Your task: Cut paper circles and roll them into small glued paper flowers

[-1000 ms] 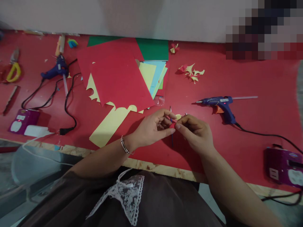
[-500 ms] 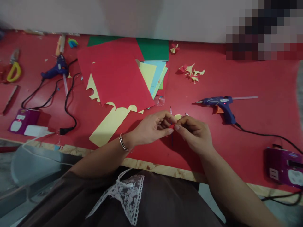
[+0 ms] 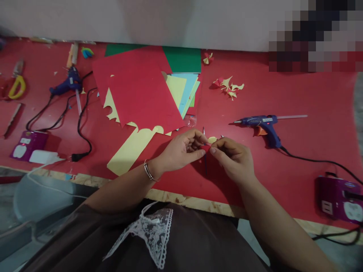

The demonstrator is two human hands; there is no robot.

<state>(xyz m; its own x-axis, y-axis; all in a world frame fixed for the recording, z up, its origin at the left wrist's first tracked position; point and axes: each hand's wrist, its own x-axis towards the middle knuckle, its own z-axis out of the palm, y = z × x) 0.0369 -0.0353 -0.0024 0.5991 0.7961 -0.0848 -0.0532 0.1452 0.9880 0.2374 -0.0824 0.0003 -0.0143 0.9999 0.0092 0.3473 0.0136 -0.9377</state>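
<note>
Between my two hands is a small red paper piece [image 3: 205,148], pinched from both sides by fingertips and thumbs. My left hand [image 3: 184,150] grips its left side, and my right hand [image 3: 234,158] its right edge. On the table under and just beyond the fingers lies a thin dark stick-like tool [image 3: 205,166], partly covered, whose kind I cannot make out. A pale yellow paper piece [image 3: 212,139] rests just past the fingertips. To the right of my hands a blue glue gun [image 3: 262,124] lies on its side, a clear glue stick in its back.
Stacked coloured sheets [image 3: 141,87] lie beyond my left hand, with a yellow paper strip [image 3: 130,151] nearer. Paper scraps [image 3: 228,87] are at the back. Another glue gun [image 3: 69,81], scissors [image 3: 17,81] and a purple power box [image 3: 30,143] stand left; a second purple box [image 3: 340,198] is right.
My fingers have shifted slightly, and more of the red paper piece shows between them. Both hands keep hold of it in nearly the same place.
</note>
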